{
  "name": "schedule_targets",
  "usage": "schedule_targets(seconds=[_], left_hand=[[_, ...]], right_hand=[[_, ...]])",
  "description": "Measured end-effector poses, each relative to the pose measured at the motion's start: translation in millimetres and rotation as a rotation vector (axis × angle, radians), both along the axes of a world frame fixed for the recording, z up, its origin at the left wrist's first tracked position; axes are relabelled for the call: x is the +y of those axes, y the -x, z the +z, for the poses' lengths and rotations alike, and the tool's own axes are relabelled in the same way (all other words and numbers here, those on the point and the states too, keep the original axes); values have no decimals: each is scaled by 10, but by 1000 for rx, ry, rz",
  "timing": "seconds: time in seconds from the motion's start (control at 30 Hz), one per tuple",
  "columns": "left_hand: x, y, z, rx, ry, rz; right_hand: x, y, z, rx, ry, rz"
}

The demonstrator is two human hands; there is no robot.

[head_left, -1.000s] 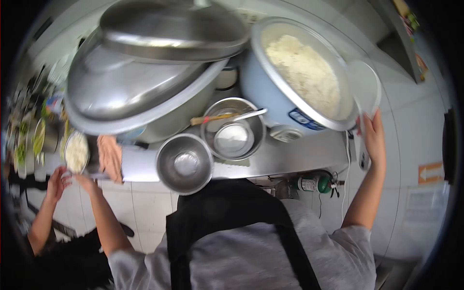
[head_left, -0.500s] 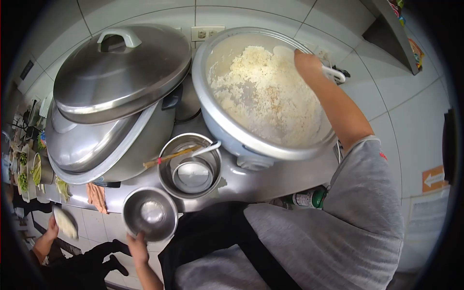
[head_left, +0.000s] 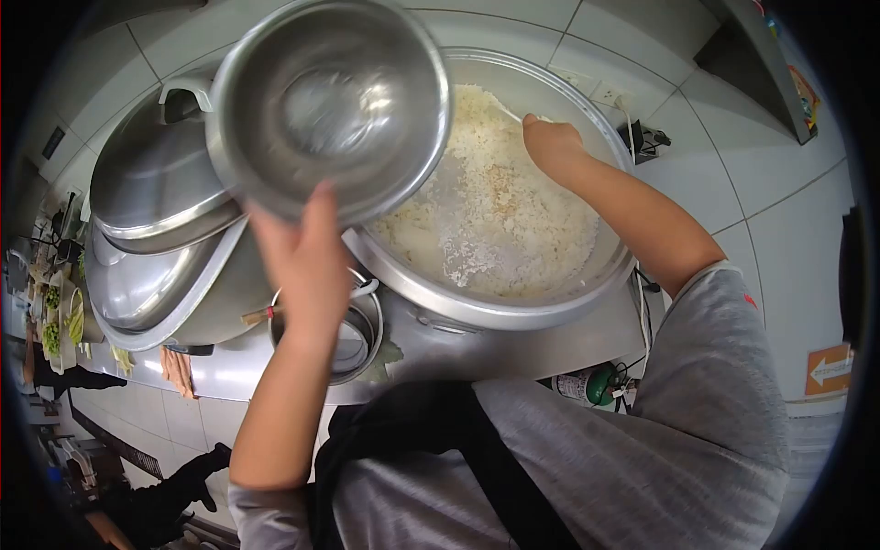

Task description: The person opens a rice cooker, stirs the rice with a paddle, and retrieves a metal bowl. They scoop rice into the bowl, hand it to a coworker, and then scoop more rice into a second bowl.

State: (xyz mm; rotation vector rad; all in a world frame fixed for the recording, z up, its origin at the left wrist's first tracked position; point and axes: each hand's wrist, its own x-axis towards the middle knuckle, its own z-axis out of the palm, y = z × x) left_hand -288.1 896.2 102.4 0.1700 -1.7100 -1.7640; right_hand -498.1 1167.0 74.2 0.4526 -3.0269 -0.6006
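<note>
My left hand (head_left: 307, 261) grips the near rim of a steel bowl (head_left: 330, 110); the bowl is empty inside, slightly blurred, and raised over the left side of a big round cooker. White rice (head_left: 500, 197) lies in that cooker (head_left: 440, 298), with its bare base showing in places. Over the rice's far right part, my right hand (head_left: 553, 147) is closed around a white rice scoop (head_left: 504, 110), whose blade meets the rice.
A second large pot (head_left: 229, 293) with two steel lids (head_left: 156, 179) stands at the left. Near the counter's (head_left: 495, 353) front edge is a smaller pot (head_left: 367, 316) holding utensils. An orange cloth (head_left: 178, 371) hangs over the edge. Another person (head_left: 174, 486) is at lower left.
My left hand has lifted the steel bowl from below the counter edge up to the cooker's left side. My right hand has moved slightly left and down, with the scoop.
</note>
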Motion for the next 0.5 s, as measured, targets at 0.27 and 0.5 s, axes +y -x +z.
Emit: schedule_targets(seconds=[0.27, 0.5], left_hand=[[282, 473, 11, 179, -281, -106], [217, 494, -78, 260, -342, -67]], right_hand=[[-310, -333, 75, -287, 215, -140], [-746, -869, 41, -601, 242, 65]])
